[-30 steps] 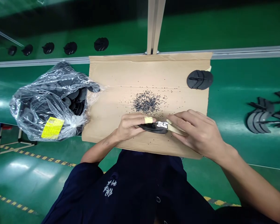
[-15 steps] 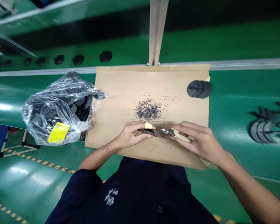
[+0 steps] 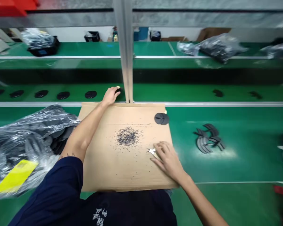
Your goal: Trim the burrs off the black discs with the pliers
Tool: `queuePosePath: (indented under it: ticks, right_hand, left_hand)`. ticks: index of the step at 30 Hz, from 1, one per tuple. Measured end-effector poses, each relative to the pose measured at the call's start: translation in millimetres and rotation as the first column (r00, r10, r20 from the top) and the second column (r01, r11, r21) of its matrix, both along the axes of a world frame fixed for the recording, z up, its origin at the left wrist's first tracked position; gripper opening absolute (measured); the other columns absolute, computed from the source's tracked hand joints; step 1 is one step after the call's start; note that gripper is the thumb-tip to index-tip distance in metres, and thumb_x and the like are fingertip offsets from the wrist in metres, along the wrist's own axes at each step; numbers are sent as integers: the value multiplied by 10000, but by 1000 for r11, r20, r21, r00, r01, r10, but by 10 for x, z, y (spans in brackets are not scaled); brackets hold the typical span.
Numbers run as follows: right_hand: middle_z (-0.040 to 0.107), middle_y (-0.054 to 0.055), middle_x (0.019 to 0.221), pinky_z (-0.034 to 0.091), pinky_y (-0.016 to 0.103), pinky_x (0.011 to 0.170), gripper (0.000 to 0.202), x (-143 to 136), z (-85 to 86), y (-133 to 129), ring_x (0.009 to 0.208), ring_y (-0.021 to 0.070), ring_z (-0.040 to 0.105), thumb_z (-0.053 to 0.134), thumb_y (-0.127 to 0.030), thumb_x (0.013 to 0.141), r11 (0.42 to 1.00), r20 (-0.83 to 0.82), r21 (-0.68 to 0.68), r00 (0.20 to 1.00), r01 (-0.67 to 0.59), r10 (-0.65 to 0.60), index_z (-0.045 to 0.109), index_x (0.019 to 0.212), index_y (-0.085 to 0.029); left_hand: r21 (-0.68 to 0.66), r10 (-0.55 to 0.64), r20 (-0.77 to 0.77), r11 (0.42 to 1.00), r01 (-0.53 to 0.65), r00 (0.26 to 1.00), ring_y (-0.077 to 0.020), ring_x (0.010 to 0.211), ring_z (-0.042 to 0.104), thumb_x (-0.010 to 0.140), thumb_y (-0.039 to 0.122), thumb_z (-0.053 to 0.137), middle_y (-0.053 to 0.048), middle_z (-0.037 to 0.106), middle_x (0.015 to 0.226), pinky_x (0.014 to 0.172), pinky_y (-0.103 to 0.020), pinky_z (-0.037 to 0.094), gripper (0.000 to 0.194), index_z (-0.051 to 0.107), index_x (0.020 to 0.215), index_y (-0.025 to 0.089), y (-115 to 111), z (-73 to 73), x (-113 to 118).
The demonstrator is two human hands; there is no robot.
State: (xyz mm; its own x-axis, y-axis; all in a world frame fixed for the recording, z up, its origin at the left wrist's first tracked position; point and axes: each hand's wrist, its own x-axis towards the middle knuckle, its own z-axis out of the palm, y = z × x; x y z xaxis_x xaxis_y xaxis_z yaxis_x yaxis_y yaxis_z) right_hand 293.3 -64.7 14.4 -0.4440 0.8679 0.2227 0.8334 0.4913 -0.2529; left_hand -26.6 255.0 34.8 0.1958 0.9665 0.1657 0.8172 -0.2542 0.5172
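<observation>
My left hand [image 3: 110, 95] reaches to the green strip behind the cardboard, its fingers closed on a round black part [image 3: 118, 91] beside the metal post. Yellow tape wraps one fingertip. Over the right side of the cardboard sheet [image 3: 101, 175], my right hand [image 3: 168, 160] is closed around nippers [image 3: 152, 151] with pale handles, their metal head pointing left. Black trimmings [image 3: 127, 137] lie scattered mid-sheet. A pair of overlapping black discs [image 3: 161, 118] rests at the sheet's back right corner.
Several black discs [image 3: 91, 94] stand in a row left of the post [image 3: 127, 62]. A clear plastic bag [image 3: 35, 135] of black parts sits left, partly behind my left arm. Curved black pieces [image 3: 208, 139] lie on the green bench [image 3: 245, 125] at right.
My left hand has carried the black part from above the cardboard's front to the strip beside the post. My right hand stays low with the nippers. The view has tilted up.
</observation>
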Motion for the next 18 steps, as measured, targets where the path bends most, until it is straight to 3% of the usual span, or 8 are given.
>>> queuePosePath:
  ticks: [4, 9, 11, 14, 16, 18]
  right_hand:
    - [686, 143, 1178, 578, 471, 937, 313, 100, 75, 87, 1170, 290, 633, 532, -363, 997, 999, -111, 8, 993, 38, -37, 668, 1236, -214]
    - [681, 154, 1109, 569, 469, 894, 304, 338, 86, 782, 1038, 274, 639, 460, -246, 990, 980, -191, 82, 968, 182, -163, 713, 1141, -170]
    - [673, 166, 1113, 554, 483, 878, 295, 418, 53, 1138, 1009, 288, 623, 508, -258, 961, 976, -217, 83, 959, 203, -181, 722, 1134, -154]
    - [682, 137, 965, 536, 456, 803, 213, 461, 22, 1527, 873, 266, 598, 566, -263, 918, 981, -250, 73, 956, 178, -155, 747, 969, -163]
    - [673, 111, 888, 525, 432, 776, 197, 396, 43, 1617, 832, 250, 589, 562, -264, 923, 987, -276, 74, 954, 144, -118, 736, 894, -177]
    - [672, 95, 886, 524, 409, 773, 190, 220, 104, 1559, 843, 239, 606, 559, -267, 938, 992, -316, 80, 947, 93, -63, 725, 910, -179]
  left_hand:
    - [-80, -62, -14, 995, 60, 998, -325, 1173, 596, 878, 256, 605, -162, 706, 1197, 1085, -470, 446, 297, 683, 1125, 110, 26, -80, 135]
    - [-44, -45, -71, 998, 42, 997, -341, 1291, 515, 917, 206, 497, -211, 616, 1358, 1140, -523, 389, 368, 626, 1233, 68, -280, 49, 30]
    - [-40, -74, -103, 997, 70, 992, -325, 1317, 508, 926, 225, 512, -192, 611, 1379, 1162, -515, 384, 373, 618, 1256, 85, -568, 118, -88]
    - [-76, -170, -92, 984, 163, 981, -290, 1291, 563, 942, 290, 554, -142, 654, 1333, 1158, -488, 422, 322, 653, 1210, 140, -1182, 164, -284]
    - [-113, -236, 78, 963, 244, 969, -287, 1252, 607, 957, 363, 577, -135, 674, 1297, 1130, -508, 457, 319, 666, 1186, 160, -1643, 130, -332]
    - [-170, -210, 356, 944, 284, 911, -263, 1179, 660, 949, 428, 623, -143, 688, 1274, 1073, -478, 512, 375, 652, 1218, 167, -2059, 40, -244]
